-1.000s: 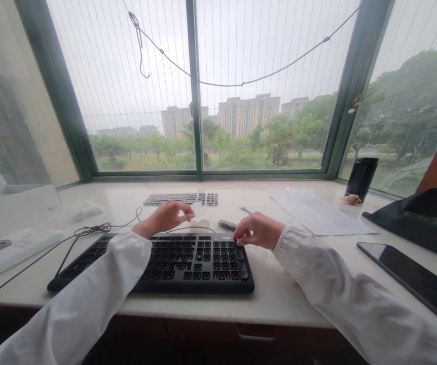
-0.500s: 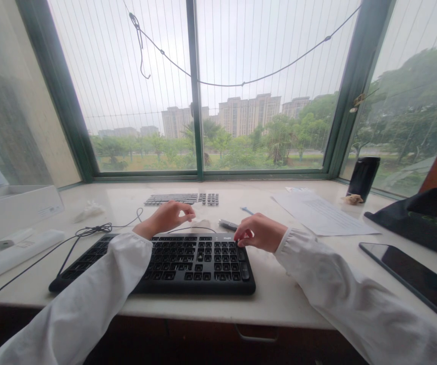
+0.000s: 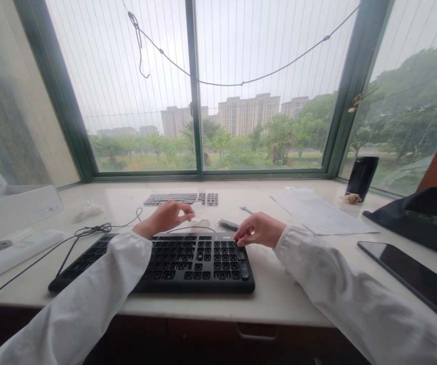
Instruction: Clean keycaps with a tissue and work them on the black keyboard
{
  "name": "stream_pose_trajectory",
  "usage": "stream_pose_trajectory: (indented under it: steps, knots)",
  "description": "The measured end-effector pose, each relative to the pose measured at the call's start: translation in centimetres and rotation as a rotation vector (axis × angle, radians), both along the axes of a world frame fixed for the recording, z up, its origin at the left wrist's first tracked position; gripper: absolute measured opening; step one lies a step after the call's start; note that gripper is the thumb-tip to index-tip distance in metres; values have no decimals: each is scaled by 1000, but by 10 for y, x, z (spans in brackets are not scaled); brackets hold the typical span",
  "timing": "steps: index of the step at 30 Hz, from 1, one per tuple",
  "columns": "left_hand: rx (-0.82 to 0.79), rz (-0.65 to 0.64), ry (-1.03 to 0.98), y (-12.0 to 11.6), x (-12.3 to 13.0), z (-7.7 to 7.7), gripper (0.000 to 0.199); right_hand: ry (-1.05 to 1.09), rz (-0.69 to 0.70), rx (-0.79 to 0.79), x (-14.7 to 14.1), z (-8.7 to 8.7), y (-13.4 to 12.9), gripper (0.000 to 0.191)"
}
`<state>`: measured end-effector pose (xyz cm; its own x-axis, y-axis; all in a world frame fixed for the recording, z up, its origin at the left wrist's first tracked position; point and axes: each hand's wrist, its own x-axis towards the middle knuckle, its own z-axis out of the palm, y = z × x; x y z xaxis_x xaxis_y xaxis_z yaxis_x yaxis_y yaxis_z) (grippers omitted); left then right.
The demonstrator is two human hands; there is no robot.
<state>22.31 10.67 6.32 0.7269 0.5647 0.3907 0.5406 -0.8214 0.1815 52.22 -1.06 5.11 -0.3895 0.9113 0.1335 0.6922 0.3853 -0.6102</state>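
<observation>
The keyboard (image 3: 199, 258) is lying on the white counter (image 3: 279, 304), near its front edge, its bare key sockets showing across most of the board and the left forearm covering part of it. The left hand (image 3: 169, 217) is hovering above the back edge with thumb and forefinger curling close together; there is no telling whether they are pinching anything. The right hand (image 3: 262, 230) is bending its fingers down to the back right corner, the fingertips meeting around a spot there; whether they are gripping a key is not showing. Behind the keyboard, loose keys (image 3: 171, 199) are lying in rows near the window. A dark pen-like thing (image 3: 228, 224) is resting just beside the right hand, and a sheet of paper (image 3: 319, 213) is lying farther back. A phone (image 3: 408, 274) is lying at the right. A cable (image 3: 93, 230) is looping on the left, near a white power strip (image 3: 21, 256).
</observation>
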Motion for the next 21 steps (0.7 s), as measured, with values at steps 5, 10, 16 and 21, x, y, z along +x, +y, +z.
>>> stream_pose_trajectory:
  steps: [5, 10, 16, 21]
  knots:
    - [-2, 3, -5, 1, 0, -1, 22, 89, -15, -85, 3, -2, 1, 40]
    - [-1, -5, -14, 1, 1, -1, 20, 97, -37, -184, 4, -5, 5, 46]
    - [15, -23, -14, 1, 1, -2, 20, 82, -25, -157, 4, -9, 7, 43]
    - [43, -30, -18, 0, 2, -2, 23, 101, -23, -37, 3, -13, 6, 37]
